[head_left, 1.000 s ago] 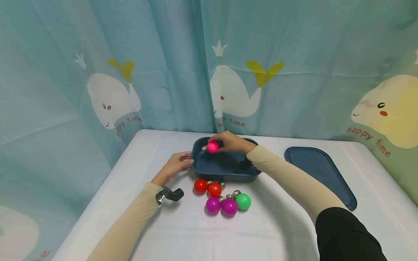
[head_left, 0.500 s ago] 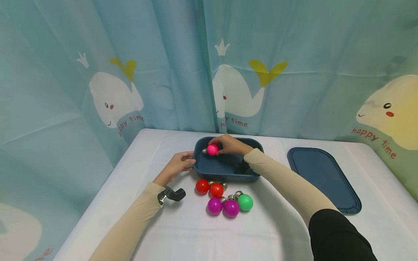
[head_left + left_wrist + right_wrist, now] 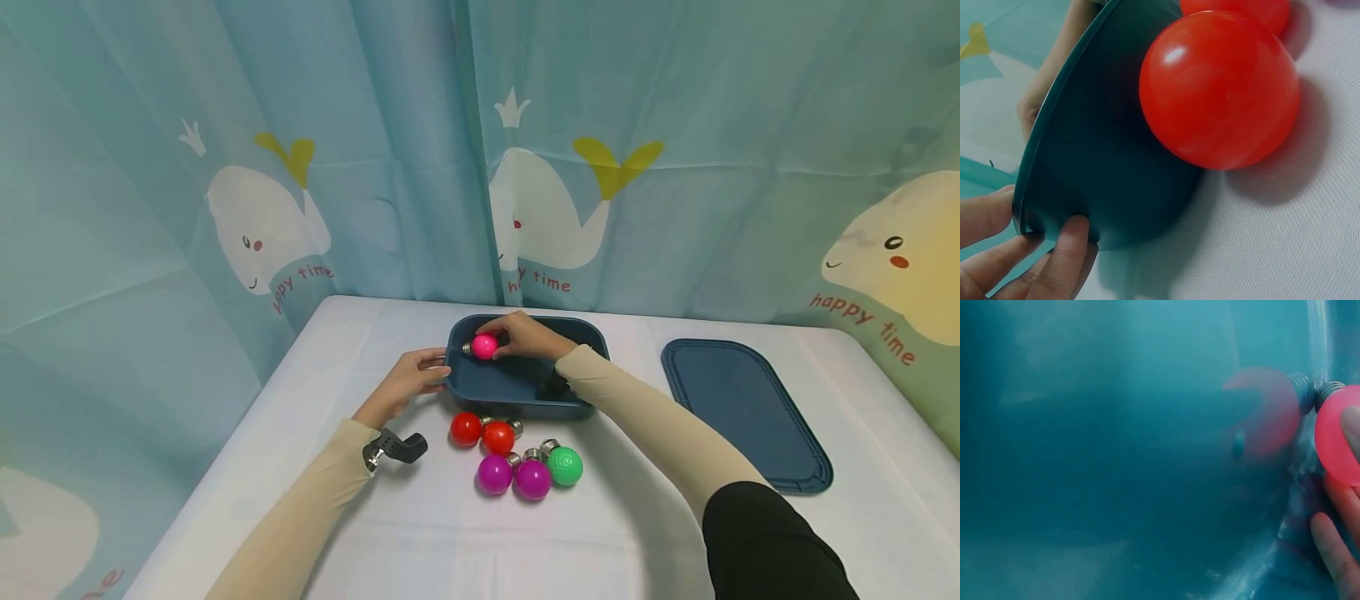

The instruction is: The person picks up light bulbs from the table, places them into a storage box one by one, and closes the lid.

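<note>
Placing seemed in hand: the right grip [image 3: 522, 335] pinched a pink bulb [image 3: 484, 347] inside the blue tray [image 3: 487, 384] while the left grip [image 3: 405, 382] held the tray's end; the next move called, probably, for letting go (five bulbs [image 3: 513, 459] lay just outside). A white bench [image 3: 420, 533] carried everything before a whale-print curtain [image 3: 360, 242]

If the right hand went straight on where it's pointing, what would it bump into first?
Ahead of the right hand and its pink bulb, the blue tub's left end wall probably comes first; depth is unclear.
</note>
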The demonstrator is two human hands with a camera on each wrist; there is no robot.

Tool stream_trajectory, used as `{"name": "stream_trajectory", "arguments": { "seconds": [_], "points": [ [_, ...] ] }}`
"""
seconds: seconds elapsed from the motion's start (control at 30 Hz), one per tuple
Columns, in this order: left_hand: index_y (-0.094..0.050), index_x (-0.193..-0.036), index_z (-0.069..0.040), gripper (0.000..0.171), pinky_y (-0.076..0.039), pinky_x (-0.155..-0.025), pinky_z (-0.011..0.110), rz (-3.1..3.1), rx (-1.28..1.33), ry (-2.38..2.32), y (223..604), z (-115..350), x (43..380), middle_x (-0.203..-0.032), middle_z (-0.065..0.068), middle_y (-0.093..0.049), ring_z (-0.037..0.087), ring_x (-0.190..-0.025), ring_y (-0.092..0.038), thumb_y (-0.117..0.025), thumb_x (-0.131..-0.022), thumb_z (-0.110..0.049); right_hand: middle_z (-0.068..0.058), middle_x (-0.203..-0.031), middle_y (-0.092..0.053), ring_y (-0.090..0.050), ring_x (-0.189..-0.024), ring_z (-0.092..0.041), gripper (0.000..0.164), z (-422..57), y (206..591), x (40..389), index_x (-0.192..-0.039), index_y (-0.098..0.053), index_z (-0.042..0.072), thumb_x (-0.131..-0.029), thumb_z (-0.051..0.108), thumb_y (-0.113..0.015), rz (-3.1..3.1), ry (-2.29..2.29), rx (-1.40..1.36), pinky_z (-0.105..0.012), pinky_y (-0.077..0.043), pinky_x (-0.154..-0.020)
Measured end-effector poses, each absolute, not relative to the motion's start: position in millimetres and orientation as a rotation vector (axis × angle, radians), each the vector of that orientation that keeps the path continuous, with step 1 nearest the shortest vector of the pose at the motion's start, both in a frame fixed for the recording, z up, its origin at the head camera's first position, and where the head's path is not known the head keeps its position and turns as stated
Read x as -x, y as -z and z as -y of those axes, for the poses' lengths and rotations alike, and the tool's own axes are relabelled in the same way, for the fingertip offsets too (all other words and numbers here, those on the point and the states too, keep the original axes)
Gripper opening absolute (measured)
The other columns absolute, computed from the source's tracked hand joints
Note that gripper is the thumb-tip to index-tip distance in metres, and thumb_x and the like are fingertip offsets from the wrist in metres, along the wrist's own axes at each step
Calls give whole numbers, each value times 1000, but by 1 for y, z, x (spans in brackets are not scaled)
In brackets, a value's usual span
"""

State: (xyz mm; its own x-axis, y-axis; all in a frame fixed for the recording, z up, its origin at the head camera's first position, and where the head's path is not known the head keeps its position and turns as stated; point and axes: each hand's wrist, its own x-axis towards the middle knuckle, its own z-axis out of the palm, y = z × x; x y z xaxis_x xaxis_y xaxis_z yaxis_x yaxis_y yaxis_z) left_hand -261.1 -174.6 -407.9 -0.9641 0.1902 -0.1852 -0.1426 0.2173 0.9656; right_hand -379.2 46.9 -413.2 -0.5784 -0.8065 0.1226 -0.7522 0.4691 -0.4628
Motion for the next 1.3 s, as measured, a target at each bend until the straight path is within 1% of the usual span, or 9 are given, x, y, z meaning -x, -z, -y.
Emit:
{"name": "stream_trajectory", "arguments": {
  "seconds": [0.3,0.57,0.73,0.9,1.07,1.2,1.3],
  "points": [
    [-38,-139,6,48,-54,-92,37,-2236,-23,-1808,407,174,260,-138,28,-46,30,-112,-58,-52,-94,-4,-13,-119,-66,-64,-107,-24,45,-46,410,375,-122,-63,4,-79,10,-75,-2617,685,1362,-34,-52,-94],
    [-38,-139,7,48,-54,-91,37,-2245,-32,-1808,407,172,260,-138,29,-46,31,-111,-59,-52,-94,-3,-14,-120,-65,-66,-101,-24,50,-49,410,373,-123,-60,2,-77,9,-77,-2636,681,1317,-32,-55,-90],
    [-39,-138,7,48,-54,-91,37,-2250,-20,-1808,407,173,260,-137,28,-46,31,-112,-58,-53,-94,-3,-14,-122,-64,-66,-101,-24,51,-54,409,374,-123,-60,2,-76,9,-77,-2625,697,1298,-31,-56,-88],
    [-38,-139,7,48,-54,-92,38,-2250,-17,-1801,408,173,260,-138,28,-46,32,-113,-58,-52,-94,-4,-14,-121,-64,-65,-103,-25,57,-60,405,372,-127,-57,4,-75,12,-79,-2601,738,1244,-31,-57,-84],
    [-38,-139,6,48,-52,-95,40,-2254,-6,-1796,408,173,260,-138,28,-45,33,-116,-56,-52,-95,-4,-14,-119,-65,-64,-105,-26,61,-66,396,370,-130,-55,6,-74,14,-80,-2596,771,1179,-32,-57,-84],
    [-38,-140,6,48,-51,-96,41,-2240,-3,-1806,409,173,261,-139,27,-45,36,-119,-54,-51,-95,-4,-14,-123,-63,-64,-107,-26,63,-72,387,365,-131,-55,7,-74,14,-80,-2602,795,1157,-34,-57,-85],
    [-38,-140,6,48,-51,-95,41,-2239,-9,-1804,409,174,261,-139,28,-45,36,-119,-54,-51,-95,-4,-14,-127,-61,-63,-109,-28,64,-77,379,359,-132,-54,6,-74,13,-80,-2607,822,1168,-37,-57,-84]
  ]
}}
